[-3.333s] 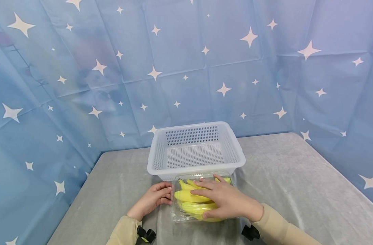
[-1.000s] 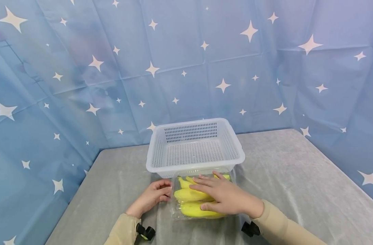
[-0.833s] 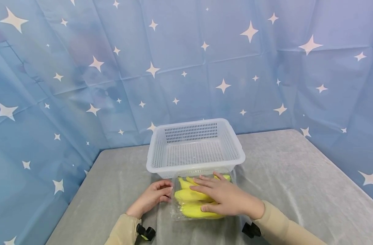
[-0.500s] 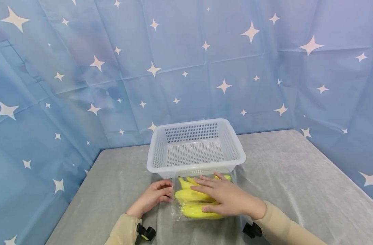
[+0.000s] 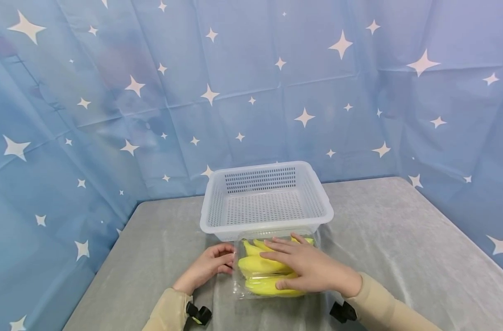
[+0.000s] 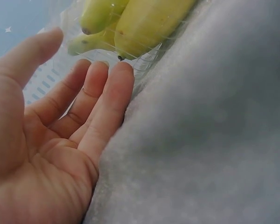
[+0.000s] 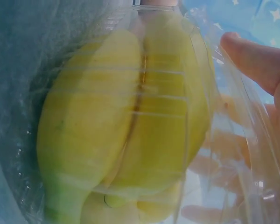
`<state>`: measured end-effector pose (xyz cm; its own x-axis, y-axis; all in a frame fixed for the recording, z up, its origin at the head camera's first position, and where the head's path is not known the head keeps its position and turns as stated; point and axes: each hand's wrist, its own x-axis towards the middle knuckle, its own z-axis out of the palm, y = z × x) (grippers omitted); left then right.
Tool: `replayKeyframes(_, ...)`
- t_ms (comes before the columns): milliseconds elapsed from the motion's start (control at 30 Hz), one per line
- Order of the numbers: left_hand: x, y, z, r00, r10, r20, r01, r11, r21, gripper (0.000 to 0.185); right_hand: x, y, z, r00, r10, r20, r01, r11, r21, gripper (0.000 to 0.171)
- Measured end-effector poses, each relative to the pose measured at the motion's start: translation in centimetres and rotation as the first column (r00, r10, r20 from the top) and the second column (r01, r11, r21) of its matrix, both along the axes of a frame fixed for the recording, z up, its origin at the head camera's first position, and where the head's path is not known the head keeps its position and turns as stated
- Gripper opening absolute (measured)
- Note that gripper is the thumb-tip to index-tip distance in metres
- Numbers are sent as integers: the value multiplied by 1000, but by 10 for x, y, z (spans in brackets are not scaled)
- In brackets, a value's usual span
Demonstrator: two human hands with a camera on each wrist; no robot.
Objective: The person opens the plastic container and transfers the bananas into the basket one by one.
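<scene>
Bananas (image 5: 261, 266) lie in a clear box (image 5: 240, 289) on the grey surface (image 5: 400, 257), just before the white basket (image 5: 268, 225). Right hand (image 5: 313, 271) rests flat on the lid, fingers spread; left hand (image 5: 207, 266) touches the box side with relaxed fingers. Best to press evenly – thin plastic probably bends easily.

Clear glossy plastic clamshell (image 5: 276, 269) with crinkly ribbed lid, smooth waxy yellow bananas (image 5: 257, 265) inside, matt white perforated plastic basket (image 5: 266, 200) behind the clamshell, soft grey velvety cloth over the desk (image 5: 400, 239), thin creased blue star-printed backdrop (image 5: 251, 82)
</scene>
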<state>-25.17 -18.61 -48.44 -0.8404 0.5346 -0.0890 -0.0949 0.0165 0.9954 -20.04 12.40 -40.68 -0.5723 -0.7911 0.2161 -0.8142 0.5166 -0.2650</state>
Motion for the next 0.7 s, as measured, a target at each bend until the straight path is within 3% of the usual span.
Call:
replayKeyframes(200, 0, 1, -1, 1000, -3, -12, 3, 1000, -6, 26, 2, 1, 1, 1000, -8, 20, 8, 1000, 0, 70)
replayKeyframes(433, 0, 0, -1, 1000, -9, -13, 9, 1000, 5, 27, 4, 2, 2, 997, -29, 70, 26, 999, 42, 90)
replayKeyframes(700, -1, 0, 0, 1000, -11, -6, 11, 1000, -6, 26, 2, 7, 5, 998, -1, 64, 2, 1000, -11, 79)
